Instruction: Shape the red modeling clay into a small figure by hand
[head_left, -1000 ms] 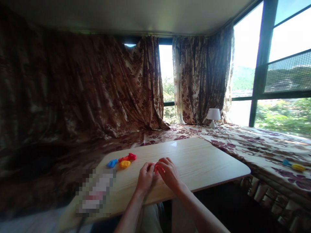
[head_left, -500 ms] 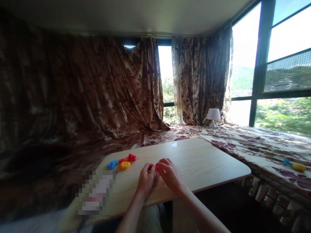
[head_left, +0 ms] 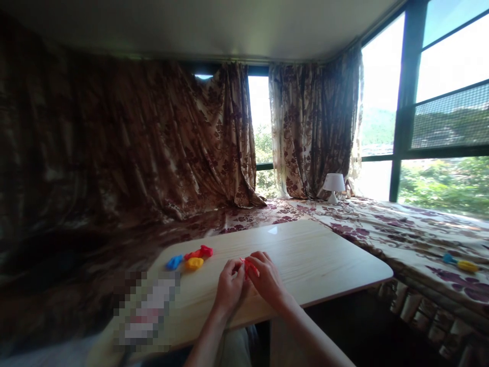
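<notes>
Between my two hands, low over the pale wooden table (head_left: 305, 255), is a small, bright red soft piece (head_left: 250, 267); its exact kind is too small to make out. My left hand (head_left: 231, 283) pinches its left side with the fingers closed. From the right, my right hand (head_left: 266, 275) grips it, its fingers curled over and hiding part of it. Left of my hands lie crumpled soft lumps: a blue lump (head_left: 174, 262), a yellow lump (head_left: 194, 263) and a red lump (head_left: 199, 252) behind the yellow one.
A blurred-out flat object (head_left: 148, 311) lies at the table's left side. The bed with a floral cover (head_left: 401, 239) adjoins the far and right edges, bearing blue and yellow lumps (head_left: 466, 266). A white lamp (head_left: 333, 186) stands near the windows.
The camera view has shifted slightly. My fingers have moved a little on the red piece, and more of it shows between the hands.
</notes>
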{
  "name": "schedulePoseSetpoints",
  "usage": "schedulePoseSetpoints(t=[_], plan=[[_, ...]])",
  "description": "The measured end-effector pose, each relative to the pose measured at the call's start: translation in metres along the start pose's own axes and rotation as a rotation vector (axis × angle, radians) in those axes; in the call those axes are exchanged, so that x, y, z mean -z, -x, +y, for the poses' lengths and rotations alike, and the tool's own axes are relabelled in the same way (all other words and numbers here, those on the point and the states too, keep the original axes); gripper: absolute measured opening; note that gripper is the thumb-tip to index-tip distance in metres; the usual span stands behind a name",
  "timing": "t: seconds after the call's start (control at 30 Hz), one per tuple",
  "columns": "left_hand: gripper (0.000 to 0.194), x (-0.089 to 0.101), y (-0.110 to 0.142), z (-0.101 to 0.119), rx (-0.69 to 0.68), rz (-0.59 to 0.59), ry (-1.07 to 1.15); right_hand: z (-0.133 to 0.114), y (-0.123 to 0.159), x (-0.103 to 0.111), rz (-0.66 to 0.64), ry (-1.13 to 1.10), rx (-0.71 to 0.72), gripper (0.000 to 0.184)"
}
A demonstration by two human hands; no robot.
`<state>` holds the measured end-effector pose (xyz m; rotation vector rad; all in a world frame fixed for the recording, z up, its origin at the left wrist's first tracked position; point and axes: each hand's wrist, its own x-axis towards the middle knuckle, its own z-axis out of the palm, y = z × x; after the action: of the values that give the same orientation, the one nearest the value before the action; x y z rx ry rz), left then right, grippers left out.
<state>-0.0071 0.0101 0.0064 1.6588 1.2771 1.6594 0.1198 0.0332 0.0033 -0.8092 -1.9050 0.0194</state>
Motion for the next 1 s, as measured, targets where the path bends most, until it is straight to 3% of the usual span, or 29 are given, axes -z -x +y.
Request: schedulePoseSetpoints(t=[0.23,0.47,0.57,0.73,0.87,1.0], plan=[[0.015,-0.002,0.002,0.001,-0.135,-0.016,-0.079,-0.002,-0.001,0.002,0.009,0.033,-0.014,0.017],[0.030,0.002,-0.001,0.010,0.071,0.030,0.010,-0.005,-0.001,0.001,0.055,0.072,0.004,0.019],[0.028,0.003,-0.002,0.006,0.085,0.026,0.011,-0.005,-0.001,0.001,0.018,0.058,0.047,0.018],[0.019,0.003,-0.002,0.001,0.006,0.120,-0.055,-0.006,-0.001,0.001,-0.056,0.020,0.066,0.015],[0.015,0.001,-0.002,0.002,-0.082,0.120,-0.108,-0.007,-0.002,0.001,-0.070,0.048,0.046,0.015],[0.016,0.000,-0.004,0.000,-0.073,0.106,-0.120,-0.008,-0.004,0.002,-0.088,0.087,0.036,0.017]])
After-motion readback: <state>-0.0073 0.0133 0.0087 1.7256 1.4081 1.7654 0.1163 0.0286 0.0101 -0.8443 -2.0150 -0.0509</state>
